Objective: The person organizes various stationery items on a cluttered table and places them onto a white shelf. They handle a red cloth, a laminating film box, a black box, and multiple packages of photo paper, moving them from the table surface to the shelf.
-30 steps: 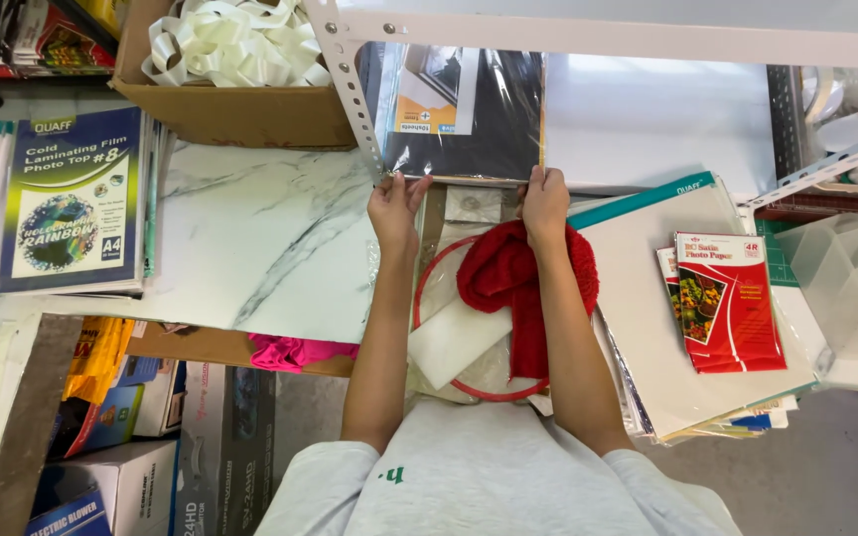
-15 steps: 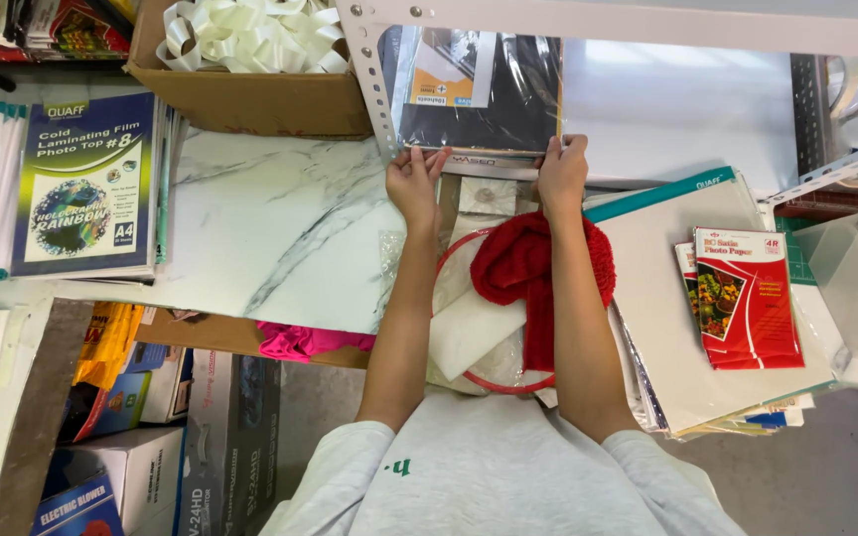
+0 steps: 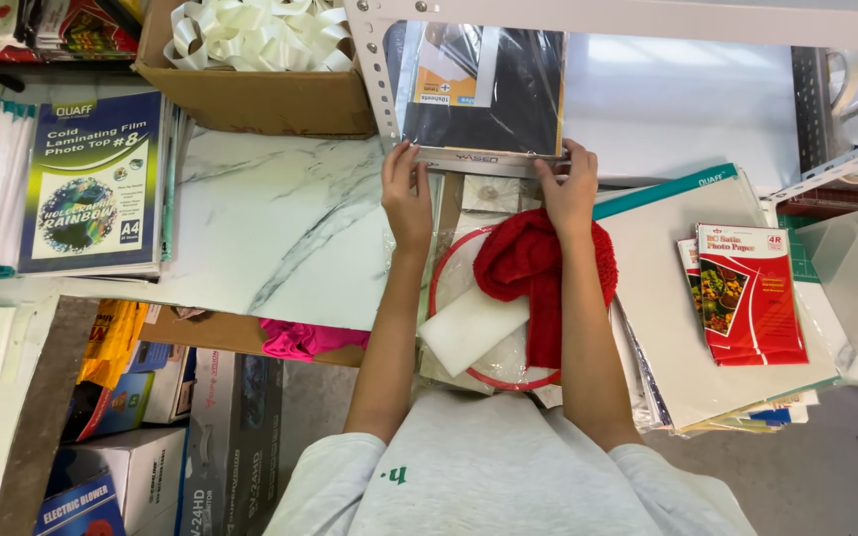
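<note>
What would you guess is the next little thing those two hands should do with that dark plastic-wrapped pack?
Probably slide the dark pack a little further onto the white shelf. The left hand and right hand both press fingertips on the metal strip along its near edge, and that edge sits at the shelf's front, above the red cloth.

At frame centre, a glossy dark plastic-wrapped packet lies above a red cloth; the brown cardboard box of white ribbon sits upper left, the red photo-paper pack right.
</note>
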